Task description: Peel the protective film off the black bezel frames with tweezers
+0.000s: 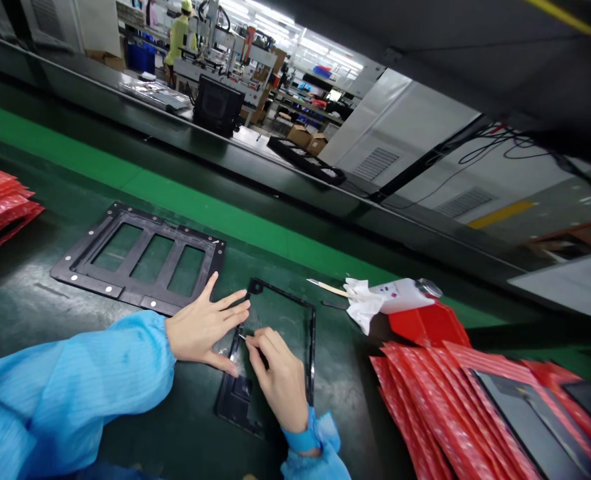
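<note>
A thin black rectangular frame (312,347) lies flat on the dark green work surface, its lower left part a wider black panel. My left hand (206,325) is open, with spread fingers reaching over the left side of this frame. Inside the frame, my right hand (280,379) pinches a small, thin, shiny piece (242,337) against the same left side; its exact kind is too small to tell. Just beyond my left hand lies a thicker black tray-like fixture (148,248) with three rectangular openings and light round dots along its border.
Red bubble-wrap pouches (415,400) are piled at right, with a dark flat panel (530,420) on top; more red pouches (0,200) sit at far left. A pointed tool (332,289), white tissue (364,303) and white bottle (400,295) lie beyond the frame. A conveyor-like ledge crosses behind.
</note>
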